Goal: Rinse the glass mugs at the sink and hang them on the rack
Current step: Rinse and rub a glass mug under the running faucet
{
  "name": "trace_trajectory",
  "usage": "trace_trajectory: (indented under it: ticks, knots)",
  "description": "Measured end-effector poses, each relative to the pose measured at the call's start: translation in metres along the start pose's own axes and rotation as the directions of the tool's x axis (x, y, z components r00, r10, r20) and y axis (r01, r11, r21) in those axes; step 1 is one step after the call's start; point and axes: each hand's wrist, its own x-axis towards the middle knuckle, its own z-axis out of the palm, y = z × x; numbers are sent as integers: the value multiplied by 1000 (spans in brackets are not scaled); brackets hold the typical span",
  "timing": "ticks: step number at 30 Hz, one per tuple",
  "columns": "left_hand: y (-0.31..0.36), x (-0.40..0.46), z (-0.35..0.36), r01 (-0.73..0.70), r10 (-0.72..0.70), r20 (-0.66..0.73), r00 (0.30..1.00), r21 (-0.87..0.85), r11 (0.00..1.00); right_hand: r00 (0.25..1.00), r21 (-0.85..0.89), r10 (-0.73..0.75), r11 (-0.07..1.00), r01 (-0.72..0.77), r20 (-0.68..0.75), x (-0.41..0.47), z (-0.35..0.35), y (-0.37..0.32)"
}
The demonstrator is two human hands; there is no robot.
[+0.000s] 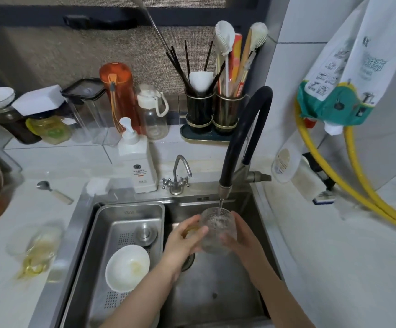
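Far left on the counter (7, 268) there's a blurry pile of clear glass with yellow handles (35, 252). My guess is those are more mugs waiting for a rinse, but it's too smeared to count them. Beside it sits one spoon (54, 192).

In the sink (216, 292), one steel drain tray (130, 223) takes the left half, with one white bowl (127, 268) lying in it. Behind the sink stands one soap pump bottle (138, 162) and one small two-knob tap (177, 178).

Then the action: one glass mug (216, 229) is held upright over the right half of the sink, right under the black hose faucet (242, 138), with water running into it. The left hand (185, 240) curls around the amber handle side, thumb on the glass; the right hand (240, 235) cups the other side, fingers wrapped on the wall. So two hands, one mug.

Progress-wise I'd call this early to middle: the rinse of this mug is underway, and nothing is hung yet as far as I can see. No mug rack is in view at all, so hanging is all still left.
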Motion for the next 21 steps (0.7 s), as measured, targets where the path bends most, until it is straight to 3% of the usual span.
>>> trace_trajectory:
  ticks: [5,9,14,21]
  knots:
    - [4,7,-3,43,-48,-148,988,-35,998,998,6,63,998,-63,21,15,12,-3]
    - [6,8,13,-22,20,-101,995,-19,1000,993,28,92,995,-91,-72,12,5,2]
    - [-5,7,14,-102,106,-94,990,45,994,966,-45,237,969,-242,-102,15,9,0]
    - [6,28,7,-36,57,-187,981,111,993,983,-27,161,986,-164,-85,3,14,-6]
